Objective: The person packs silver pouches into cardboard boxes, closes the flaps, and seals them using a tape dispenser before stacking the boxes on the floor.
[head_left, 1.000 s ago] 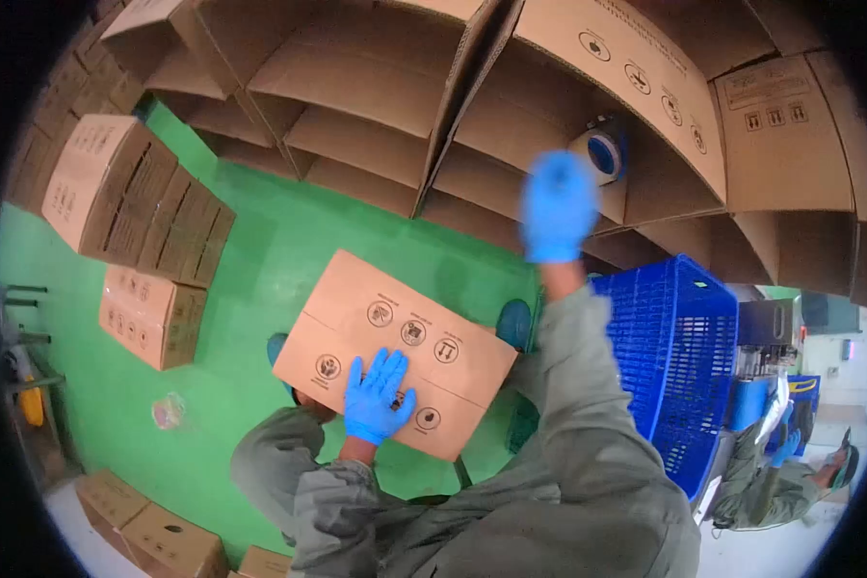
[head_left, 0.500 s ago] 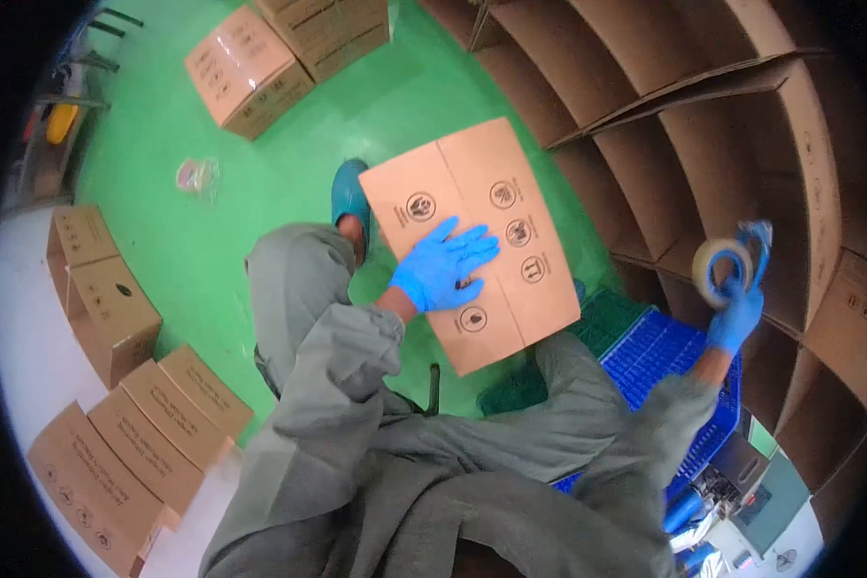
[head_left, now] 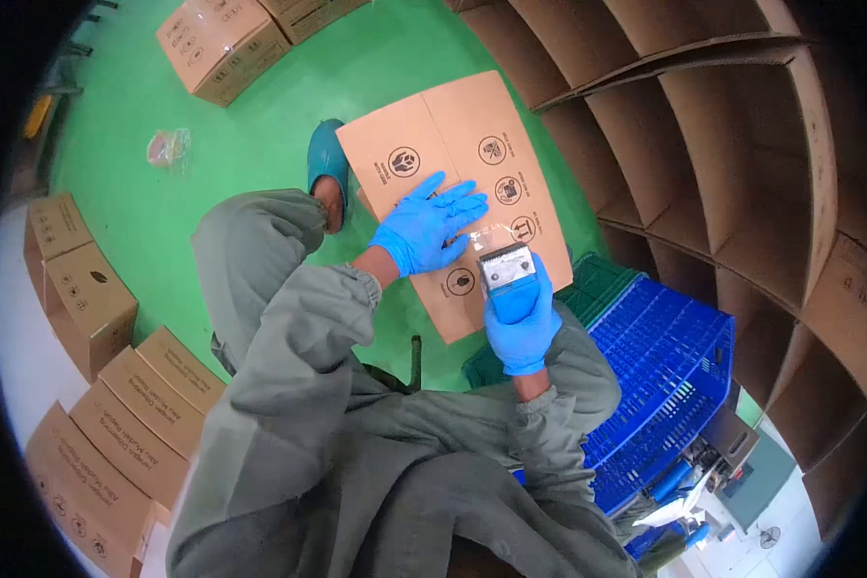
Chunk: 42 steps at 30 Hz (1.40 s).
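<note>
At the near edge of the carton, the right hand is gripping a tape dispenser; the left hand is lying flat on the carton, grasping nothing — taping is apparently under way; the next move is probably calling for firm bracing.

Carton being touched by L hand; tape disp. being held by R hand at carton's near right.
</note>
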Motion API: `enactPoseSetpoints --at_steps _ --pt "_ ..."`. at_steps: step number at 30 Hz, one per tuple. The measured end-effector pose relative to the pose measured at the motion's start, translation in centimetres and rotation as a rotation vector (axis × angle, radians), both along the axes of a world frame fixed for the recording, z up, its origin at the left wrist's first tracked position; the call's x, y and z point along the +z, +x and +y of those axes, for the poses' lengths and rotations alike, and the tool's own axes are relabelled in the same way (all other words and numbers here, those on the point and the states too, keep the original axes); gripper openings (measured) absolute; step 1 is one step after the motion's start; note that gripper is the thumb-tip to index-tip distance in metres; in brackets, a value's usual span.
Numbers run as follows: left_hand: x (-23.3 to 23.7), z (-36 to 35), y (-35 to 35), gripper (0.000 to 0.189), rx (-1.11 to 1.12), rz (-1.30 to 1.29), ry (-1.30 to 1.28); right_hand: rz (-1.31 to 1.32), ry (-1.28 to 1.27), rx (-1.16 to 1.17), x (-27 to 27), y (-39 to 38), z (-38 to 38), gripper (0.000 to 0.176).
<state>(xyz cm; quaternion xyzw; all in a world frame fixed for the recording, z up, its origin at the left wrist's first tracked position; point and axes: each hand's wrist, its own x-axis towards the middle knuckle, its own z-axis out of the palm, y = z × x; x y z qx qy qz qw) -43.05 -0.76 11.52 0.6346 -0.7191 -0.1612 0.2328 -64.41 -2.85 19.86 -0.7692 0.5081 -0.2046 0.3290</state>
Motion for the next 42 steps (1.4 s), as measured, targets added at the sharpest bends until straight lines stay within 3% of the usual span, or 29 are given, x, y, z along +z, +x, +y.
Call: enactPoseSetpoints --at_steps 4,6,7,9,13,15,16,18,20,25,27,28,30,32,33,34,35,36,39,41,42 --pt "-1.1 -0.4 0.0 0.047 0.033 0.002 -0.079 -0.034 -0.08 0.027 -0.1 0.6 -0.4 0.081" --pt "0.2 -0.7 0.0 0.045 0.256 0.641 0.054 -0.003 -0.024 0.041 0.1 0.9 -0.3 0.081" --pt "0.8 -1.1 -0.1 0.045 0.263 0.641 0.052 -0.003 -0.024 0.048 0.1 0.9 -0.2 0.081" --pt "4.2 -2.4 0.1 0.048 0.523 1.481 0.788 -0.054 -0.061 0.047 -0.1 1.1 -0.2 0.08" --pt "3.9 -2.6 -0.5 0.045 0.398 1.488 0.849 -0.011 -0.091 0.036 0.1 1.4 -0.2 0.081" --pt "4.0 -2.9 -0.4 0.034 0.356 1.287 0.569 0.077 -0.088 0.067 0.8 2.0 -0.3 0.085" --pt "4.0 -3.3 0.1 0.034 0.35 1.286 0.564 0.076 -0.094 0.065 1.3 2.5 -0.5 0.085" --pt "4.7 -5.1 2.4 0.028 0.384 0.889 0.536 0.252 -0.023 0.077 2.6 4.3 -1.2 0.09" --pt "4.2 -8.2 6.7 0.027 0.309 0.518 0.431 0.264 0.023 0.068 3.3 5.8 -2.0 0.092" --pt "3.7 -14.0 22.6 0.028 0.53 0.354 0.246 0.203 0.033 0.133 2.7 11.4 -5.0 0.092" --pt "-1.0 -15.3 24.9 0.029 0.519 0.268 0.303 0.518 0.173 0.172 3.9 16.0 -7.4 0.088" --pt "-3.6 -15.9 25.2 0.029 0.52 0.178 0.338 0.52 0.185 0.15 3.7 16.9 -8.1 0.088" --pt "-8.6 -15.1 23.4 0.035 0.537 0.333 0.48 0.529 0.183 0.242 3.1 17.7 -9.2 0.081" --pt "-12.0 -13.4 19.5 0.037 0.292 0.433 0.633 0.5 0.203 0.246 2.4 17.2 -9.4 0.077" --pt "-14.8 -12.5 19.0 0.037 0.27 0.443 0.656 0.445 0.193 0.284 2.1 16.7 -9.5 0.072" --pt "-17.5 -11.8 20.0 0.034 0.266 0.654 0.809 0.443 0.2 0.268 1.7 16.6 -9.4 0.072" --pt "-16.8 -12.2 20.7 0.032 0.264 0.854 0.95 0.444 0.17 0.263 1.5 16.7 -9.2 0.068" --pt "-16.1 -12.7 21.1 0.032 0.259 0.836 0.943 0.443 0.137 0.264 1.5 17.0 -9.2 0.065" --pt "-10.9 -12.8 20.3 0.056 -0.093 0.424 1.046 0.493 0.211 0.294 2.5 17.5 -10.0 0.059" --pt "-6.9 -13.7 18.8 0.047 0.203 0.083 0.989 0.507 0.215 0.311 3.0 18.0 -10.6 0.054" --pt "-7.8 -14.3 18.9 0.05 0.231 0.263 0.748 0.537 0.233 0.336 3.2 18.0 -10.7 0.05"
